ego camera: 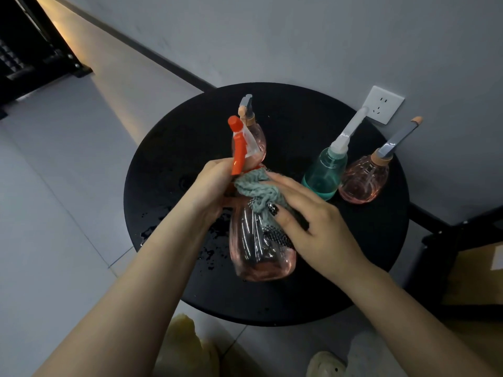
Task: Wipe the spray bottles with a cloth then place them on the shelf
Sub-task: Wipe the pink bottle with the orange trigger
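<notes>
A clear pink spray bottle [258, 257] with an orange trigger head [239, 148] is held above the round black table [174, 148]. My left hand [209, 186] grips its neck just below the trigger. My right hand [307, 213] presses a grey-green knitted cloth [255, 190] around the bottle's shoulder, thumb on the cloth. Behind it stands a small pink bottle [255, 137] with a grey nozzle. At the right stand a teal bottle [324, 175] and another round pink bottle [364, 180].
Water drops lie on the table's left and near side [152, 229]. A white wall socket [383, 104] sits behind the bottles. A dark shelf frame [30, 50] stands at the far left on the tiled floor. A cardboard box [479, 276] is at the right.
</notes>
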`<state>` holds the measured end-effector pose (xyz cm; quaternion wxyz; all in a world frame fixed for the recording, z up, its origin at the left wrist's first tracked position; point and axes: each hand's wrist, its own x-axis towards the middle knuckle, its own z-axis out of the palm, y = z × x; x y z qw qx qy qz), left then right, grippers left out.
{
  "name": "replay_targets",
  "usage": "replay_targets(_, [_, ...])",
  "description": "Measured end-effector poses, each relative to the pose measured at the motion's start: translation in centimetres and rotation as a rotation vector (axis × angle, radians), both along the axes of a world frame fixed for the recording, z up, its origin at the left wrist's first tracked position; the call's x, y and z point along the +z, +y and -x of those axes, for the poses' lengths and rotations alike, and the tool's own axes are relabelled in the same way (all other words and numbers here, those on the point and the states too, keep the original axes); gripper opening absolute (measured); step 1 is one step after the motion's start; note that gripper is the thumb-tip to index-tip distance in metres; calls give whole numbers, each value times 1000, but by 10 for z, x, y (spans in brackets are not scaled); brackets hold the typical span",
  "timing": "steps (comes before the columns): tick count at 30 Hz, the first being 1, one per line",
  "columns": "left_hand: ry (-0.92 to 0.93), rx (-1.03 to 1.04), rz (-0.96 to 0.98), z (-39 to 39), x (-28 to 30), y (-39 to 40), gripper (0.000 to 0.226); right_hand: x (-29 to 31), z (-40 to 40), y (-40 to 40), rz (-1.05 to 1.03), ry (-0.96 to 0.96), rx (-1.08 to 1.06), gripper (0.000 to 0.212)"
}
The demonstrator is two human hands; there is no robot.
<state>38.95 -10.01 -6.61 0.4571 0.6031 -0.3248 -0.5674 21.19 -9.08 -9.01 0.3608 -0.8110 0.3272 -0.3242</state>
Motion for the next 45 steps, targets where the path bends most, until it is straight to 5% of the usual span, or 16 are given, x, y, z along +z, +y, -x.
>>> replay_targets(5, [-19, 35, -28, -8, 1, -3, 39, -2, 5, 8, 169, 40, 109, 45])
replay_targets(13, [7, 112, 10, -17, 4, -5, 22, -1, 19, 19, 670, 249, 328, 31])
replay_targets(17, [-10, 77, -7, -12, 2, -6, 21, 0, 14, 14, 642, 218, 264, 33])
replay_targets(26, [0, 22, -5, 5, -1, -5, 21, 5, -2, 1, 37, -3, -37, 43])
replay_targets(36, [-26, 73, -24, -7, 5, -5, 22, 4, 14, 17, 638, 238, 271, 30])
replay_targets(41, [-27, 70, -28, -9, 5, -7, 22, 7, 20, 19, 746, 320, 324, 30])
replay_targets(45, [-22, 47, -40, -6, 4, -7, 25, 7, 14, 13, 644, 280, 245, 33])
